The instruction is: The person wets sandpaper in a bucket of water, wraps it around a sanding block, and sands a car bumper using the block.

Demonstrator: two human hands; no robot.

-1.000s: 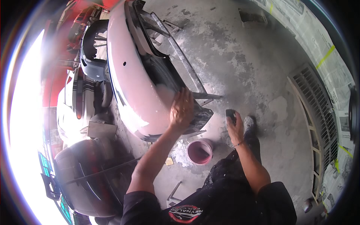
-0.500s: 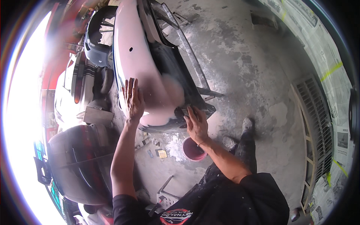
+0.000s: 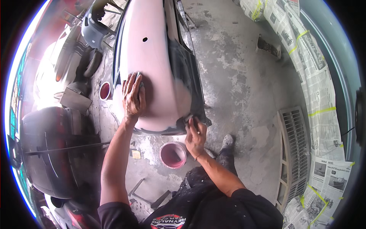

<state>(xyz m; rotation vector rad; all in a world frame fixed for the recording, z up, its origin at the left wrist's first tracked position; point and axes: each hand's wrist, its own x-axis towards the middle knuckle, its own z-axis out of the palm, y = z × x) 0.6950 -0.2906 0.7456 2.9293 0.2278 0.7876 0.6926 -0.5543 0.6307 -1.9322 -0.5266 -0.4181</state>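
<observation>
Lying under left fingers (image 3: 131,84), pinkish bumper (image 3: 160,80)

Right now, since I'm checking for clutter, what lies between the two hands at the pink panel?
In the head view, the pink panel lies between left hand and right hand, bare up to the dark block the right hand grips.

A smooth, matt pink coat is seen over most of the car bumper (image 3: 156,57) at upper centre, with dark, dull, scuffed plastic shown along its right edge. Rough, blotched concrete is seen in the floor (image 3: 236,72). Creased newspaper (image 3: 320,89) is crossed by smooth yellow tape (image 3: 322,111) at right. Smooth plastic is suggested by the pink bucket (image 3: 164,152); matt black cloth is shown by the T-shirt (image 3: 221,210) below.
</observation>
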